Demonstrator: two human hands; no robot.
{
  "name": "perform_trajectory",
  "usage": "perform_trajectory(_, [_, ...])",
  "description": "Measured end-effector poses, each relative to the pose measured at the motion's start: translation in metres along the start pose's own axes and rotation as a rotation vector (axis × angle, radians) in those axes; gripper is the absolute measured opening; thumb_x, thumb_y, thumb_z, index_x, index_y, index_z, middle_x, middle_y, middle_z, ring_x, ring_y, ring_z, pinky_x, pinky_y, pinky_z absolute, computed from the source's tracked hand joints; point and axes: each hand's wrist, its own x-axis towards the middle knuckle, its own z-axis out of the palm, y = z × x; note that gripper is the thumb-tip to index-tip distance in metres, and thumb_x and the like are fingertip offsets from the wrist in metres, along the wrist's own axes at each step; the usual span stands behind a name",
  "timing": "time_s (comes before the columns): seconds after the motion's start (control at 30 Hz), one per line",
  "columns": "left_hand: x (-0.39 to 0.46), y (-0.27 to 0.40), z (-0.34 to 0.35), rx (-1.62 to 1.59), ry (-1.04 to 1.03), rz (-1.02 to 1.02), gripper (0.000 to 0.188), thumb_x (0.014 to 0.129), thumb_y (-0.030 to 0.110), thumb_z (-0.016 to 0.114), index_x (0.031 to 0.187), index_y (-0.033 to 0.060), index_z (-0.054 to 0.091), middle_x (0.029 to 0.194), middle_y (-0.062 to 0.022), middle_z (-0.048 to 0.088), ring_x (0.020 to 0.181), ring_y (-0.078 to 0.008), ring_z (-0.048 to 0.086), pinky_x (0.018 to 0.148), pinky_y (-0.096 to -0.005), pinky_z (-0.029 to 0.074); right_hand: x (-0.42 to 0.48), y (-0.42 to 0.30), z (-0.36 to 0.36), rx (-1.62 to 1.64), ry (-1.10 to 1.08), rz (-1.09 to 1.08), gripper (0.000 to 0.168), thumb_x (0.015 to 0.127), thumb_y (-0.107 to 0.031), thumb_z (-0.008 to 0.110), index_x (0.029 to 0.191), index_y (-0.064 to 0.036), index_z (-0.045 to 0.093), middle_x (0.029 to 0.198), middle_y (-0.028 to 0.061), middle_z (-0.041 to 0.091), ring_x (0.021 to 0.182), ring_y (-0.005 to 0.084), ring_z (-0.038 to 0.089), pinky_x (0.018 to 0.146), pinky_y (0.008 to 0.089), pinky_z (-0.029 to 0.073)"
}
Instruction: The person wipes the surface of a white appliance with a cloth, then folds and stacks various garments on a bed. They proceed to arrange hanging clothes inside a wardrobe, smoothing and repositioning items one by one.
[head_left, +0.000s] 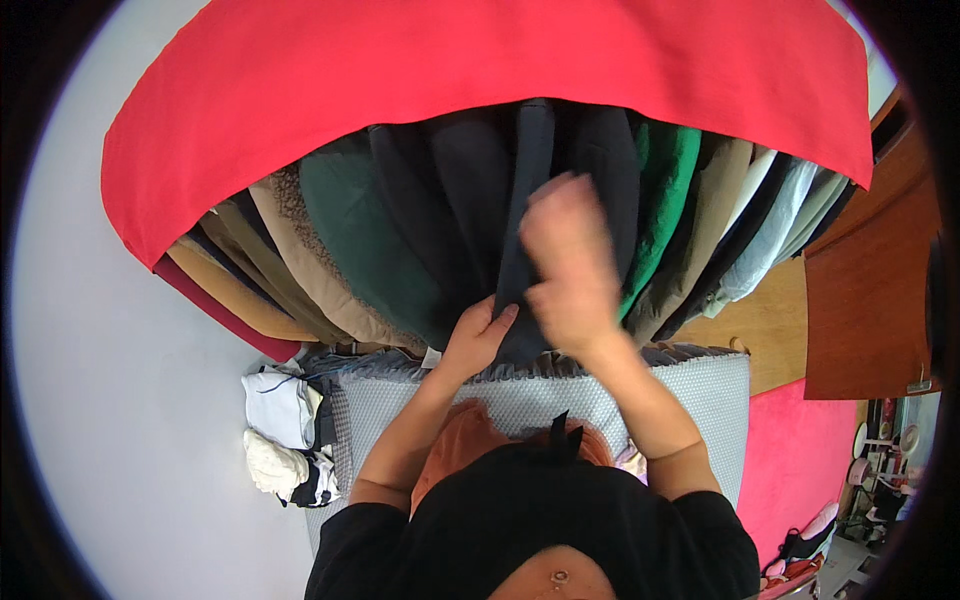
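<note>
Before me hangs a row of garments, their tops hidden under a red cloth cover (510, 60). My left hand (477, 339) pinches the lower edge of a dark garment (529, 202) between thumb and fingers. Blurred by motion, my right hand (571, 262) is just right of that garment's edge; whether it holds anything cannot be told. Left of my hands hangs a dark green garment (356, 225), beside a beige one with a fleecy edge (289, 240). A bright green garment (667, 202) hangs to the right.
A bed with a light patterned cover (697, 397) lies below the garments. Folded clothes (277, 409) are stacked at its left edge, by a white wall (135, 375). On the right are a pink mat (795, 450) and a brown wooden door (862, 322).
</note>
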Motion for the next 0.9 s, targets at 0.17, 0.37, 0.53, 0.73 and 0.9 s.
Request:
perform_trajectory(0.17, [0.007,0.033,0.004,0.373,0.226,0.223,0.041,0.093,0.014,0.063,0.129,-0.004,0.055,0.114,-0.024,0.067,0.106,-0.038,0.065,0.089,-0.0389,0.052,-0.12,0.03,0.04,0.137,-0.204,0.417,0.034,0.096,-0.016,0.056,0.123,0.004,0.064,0.135,0.0243,0.057,0.128,0.0401,0.053,0.108,0.043,0.042])
perform_trajectory(0.37, [0.058,0.098,0.041,0.259,0.415,0.446,0.046,0.083,0.017,0.078,0.121,-0.0032,0.06,0.099,-0.0167,0.071,0.085,-0.0257,0.07,0.076,-0.0321,0.053,-0.042,0.02,0.008,0.23,0.148,0.214,0.023,0.09,0.003,0.058,0.113,0.002,0.061,0.116,0.0189,0.063,0.107,0.036,0.062,0.094,0.039,0.049])
perform_trajectory(0.53, [0.086,0.11,0.03,-0.24,0.23,0.07,0.031,0.1,0.027,0.059,0.105,-0.0028,0.065,0.085,-0.0086,0.067,0.073,-0.017,0.06,0.069,-0.0314,0.048,0.008,0.031,0.003,0.569,0.43,0.282,0.022,0.094,0.011,0.055,0.114,0.004,0.057,0.117,0.0132,0.054,0.096,0.018,0.065,0.08,0.0277,0.057])
perform_trajectory(0.73, [0.071,0.127,0.025,-0.85,0.035,-0.02,0.035,0.105,0.027,0.051,0.115,-0.0045,0.064,0.109,-0.0046,0.066,0.1,-0.0105,0.06,0.093,-0.0256,0.046,0.03,0.044,-0.003,0.674,0.426,0.37,0.025,0.086,0.01,0.067,0.109,0.003,0.059,0.109,0.0068,0.051,0.08,0.0079,0.059,0.068,0.0196,0.051])
perform_trajectory(0.9, [0.068,0.123,0.026,-0.8,0.019,-0.027,0.036,0.105,0.029,0.051,0.115,-0.0034,0.064,0.108,-0.0029,0.066,0.099,-0.0086,0.058,0.091,-0.0242,0.045,0.037,0.043,-0.002,0.635,0.451,0.37,0.028,0.081,0.01,0.073,0.104,0.003,0.059,0.105,0.0056,0.051,0.074,0.0066,0.056,0.065,0.0191,0.049])
